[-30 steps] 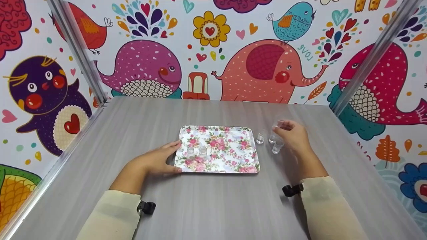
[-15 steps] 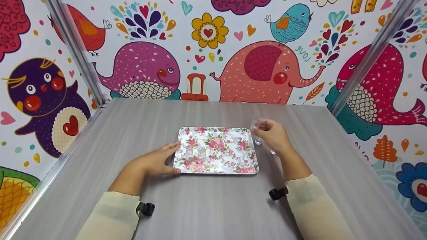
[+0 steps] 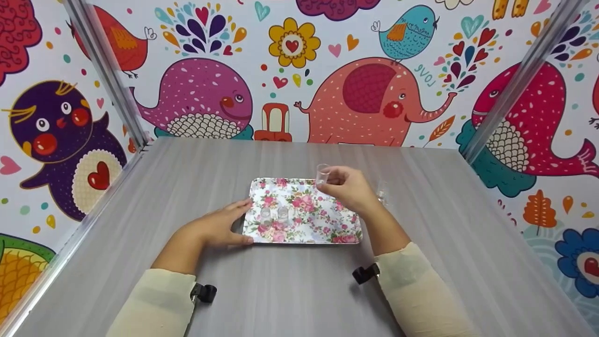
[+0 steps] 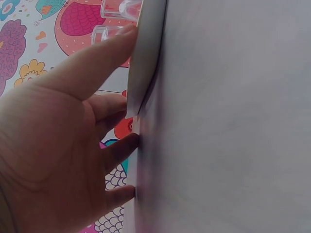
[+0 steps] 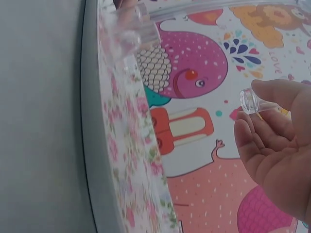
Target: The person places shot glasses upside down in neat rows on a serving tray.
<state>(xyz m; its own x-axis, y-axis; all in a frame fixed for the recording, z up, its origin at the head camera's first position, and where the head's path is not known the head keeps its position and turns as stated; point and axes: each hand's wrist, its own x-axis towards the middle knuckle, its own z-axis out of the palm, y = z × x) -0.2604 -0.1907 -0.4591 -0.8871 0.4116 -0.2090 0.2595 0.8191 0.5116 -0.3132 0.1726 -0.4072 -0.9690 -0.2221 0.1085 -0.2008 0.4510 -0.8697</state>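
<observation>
Bright walls [image 3: 302, 89] enclose the back and both sides, printed with a coral elephant [image 3: 365, 110], a purple whale [image 3: 206, 96] and, at left, a dark penguin [image 3: 65, 126]. Below them spreads a grey, faintly streaked table [image 3: 290, 285]. One metal post [image 3: 111, 70] marks the left back corner, and another post [image 3: 518, 77] the right.

Two cream sleeves reach in from the near side, the left sleeve [image 3: 149, 304] and the right sleeve [image 3: 416, 290]. Between them, flat on the table, lies a white tray [image 3: 318, 222] with pink roses.

The left hand [image 3: 220, 227] rests against the tray's left edge, its thumb [image 4: 90, 63] and fingers [image 4: 119, 153] spread wide, the thumb touching the rim near the front corner. The right hand [image 3: 348, 187] is over the tray's far right part, narrowed to a pinch on the held glass [image 3: 322, 174].

Each wrist bears a small black camera [image 3: 206, 293].

That held glass is clear and roughly upright, up in the air by the tray's far edge. Two more glasses [image 3: 282, 215] stand side by side, slightly apart, on the tray's near left part. More clear glassware [image 3: 383, 194] shows right of the tray, partly hidden by the right wrist; its number I cannot tell.
</observation>
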